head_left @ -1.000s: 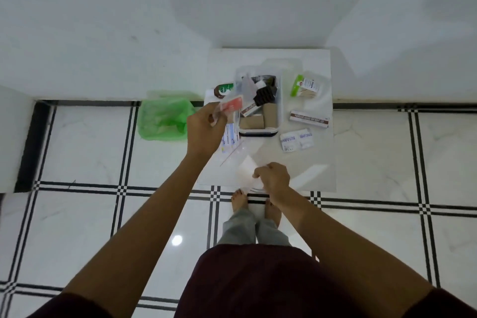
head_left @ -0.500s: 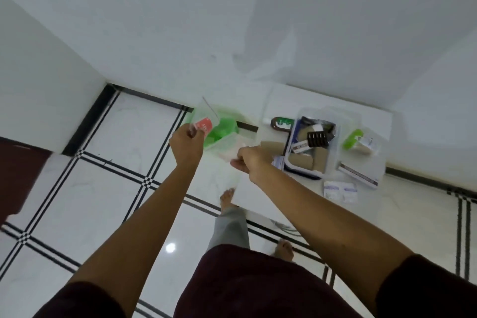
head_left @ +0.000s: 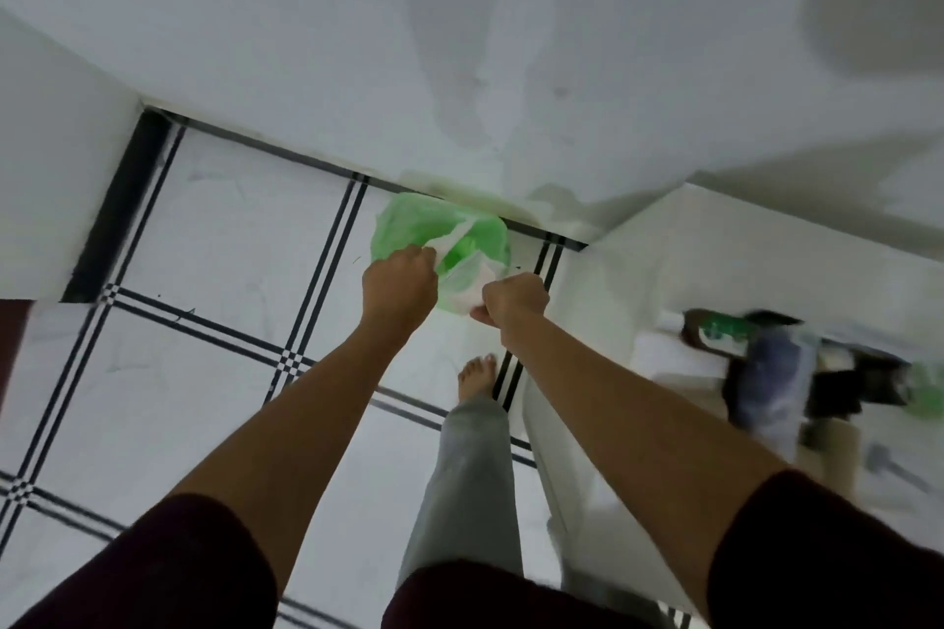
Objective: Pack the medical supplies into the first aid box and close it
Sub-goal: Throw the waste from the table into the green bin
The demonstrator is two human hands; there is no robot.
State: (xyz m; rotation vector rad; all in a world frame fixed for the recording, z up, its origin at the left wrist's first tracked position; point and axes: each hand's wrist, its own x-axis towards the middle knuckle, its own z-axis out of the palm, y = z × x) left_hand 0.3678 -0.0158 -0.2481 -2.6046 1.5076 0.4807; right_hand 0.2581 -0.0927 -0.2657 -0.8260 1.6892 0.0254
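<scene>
Below my chin, both arms reach out over the tiled floor (head_left: 214,240). My left hand (head_left: 399,284) is curled, fingers pinching one end of a thin clear wrapper (head_left: 462,266); my right hand (head_left: 513,301) is a fist pinching the other end. It hangs stretched between them, long axis running hand to hand, just above the green bag (head_left: 434,225) by the wall. I judge the wrapper to be light, limp and slippery, best gripped at its edges. Off to my right, blurred on the desk (head_left: 664,281) near its front edge, sits the first aid box (head_left: 776,378), open I think, supplies inside; its long axis runs away from me.
</scene>
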